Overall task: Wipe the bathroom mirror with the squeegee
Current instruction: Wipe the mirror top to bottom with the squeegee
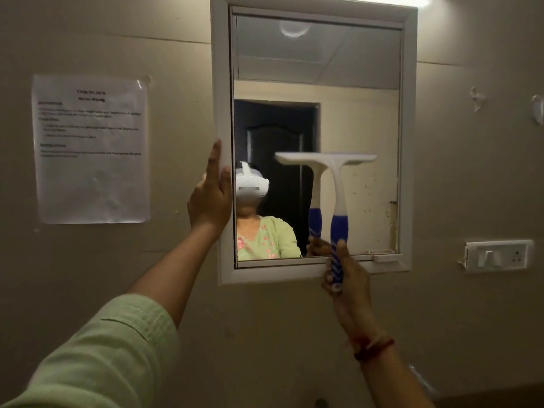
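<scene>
The bathroom mirror (347,92) hangs on the wall in a white frame (407,142). A squeegee (338,184) with a white blade and a blue-and-white handle stands upright against the lower middle of the glass, its blade level and its reflection just to its left. My right hand (347,275) grips the blue handle from below, at the frame's bottom edge. My left hand (210,195) holds the frame's left edge, thumb on the front. Small specks dot the glass at the lower right.
A printed paper sheet (91,148) is taped to the wall left of the mirror. A white switch and socket plate (497,254) sits to the lower right, and a small wall hook (538,110) at the far right edge.
</scene>
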### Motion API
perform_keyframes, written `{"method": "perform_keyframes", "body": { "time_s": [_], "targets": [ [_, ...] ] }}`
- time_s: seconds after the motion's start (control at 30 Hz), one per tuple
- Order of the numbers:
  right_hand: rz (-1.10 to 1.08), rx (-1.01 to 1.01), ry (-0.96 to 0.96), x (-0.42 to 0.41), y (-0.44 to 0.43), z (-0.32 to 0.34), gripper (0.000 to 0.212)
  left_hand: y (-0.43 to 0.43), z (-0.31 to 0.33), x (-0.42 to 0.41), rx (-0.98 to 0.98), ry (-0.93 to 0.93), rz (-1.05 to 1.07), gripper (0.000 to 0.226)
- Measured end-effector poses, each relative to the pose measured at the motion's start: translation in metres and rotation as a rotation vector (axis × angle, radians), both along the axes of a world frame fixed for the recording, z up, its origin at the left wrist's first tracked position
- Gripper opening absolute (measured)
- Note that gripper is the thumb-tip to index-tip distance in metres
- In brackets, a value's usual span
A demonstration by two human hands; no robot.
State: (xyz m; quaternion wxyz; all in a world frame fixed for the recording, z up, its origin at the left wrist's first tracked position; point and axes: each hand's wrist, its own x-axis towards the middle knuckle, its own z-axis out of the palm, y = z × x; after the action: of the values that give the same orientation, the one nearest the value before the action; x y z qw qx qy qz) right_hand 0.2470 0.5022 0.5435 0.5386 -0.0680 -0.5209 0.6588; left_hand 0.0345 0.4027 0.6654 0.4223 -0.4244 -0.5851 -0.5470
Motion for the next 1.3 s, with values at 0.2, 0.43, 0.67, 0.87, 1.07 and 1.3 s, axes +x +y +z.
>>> {"method": "perform_keyframes", "body": {
  "time_s": [0.2,0.43,0.67,0.87,1.07,1.3],
  "targets": [
    [0.183,-0.005,0.074,-0.002,0.013,0.035,0.072,0.0,0.0,-0.001,-0.014,-0.005,-0.002,0.048],
    [0.069,-0.252,-0.098,-0.004,-0.006,-0.057,0.043,0.0,0.001,0.0,-0.004,-0.004,0.017,0.048],
    [0.181,-0.202,-0.018,-0.003,-0.007,0.004,0.056,-0.001,0.001,0.0,-0.017,-0.014,0.004,0.048],
    [0.138,-0.272,-0.085,-0.001,-0.008,-0.014,0.044,-0.002,0.0,0.002,-0.033,-0.025,0.009,0.048],
    [0.149,-0.334,-0.125,0.005,-0.015,-0.036,0.043,-0.002,0.001,0.003,-0.051,-0.036,0.012,0.048],
    [0.157,-0.232,-0.097,0.005,-0.006,0.016,0.069,-0.003,0.001,0.007,-0.052,-0.04,0.028,0.048]
  ]
}}
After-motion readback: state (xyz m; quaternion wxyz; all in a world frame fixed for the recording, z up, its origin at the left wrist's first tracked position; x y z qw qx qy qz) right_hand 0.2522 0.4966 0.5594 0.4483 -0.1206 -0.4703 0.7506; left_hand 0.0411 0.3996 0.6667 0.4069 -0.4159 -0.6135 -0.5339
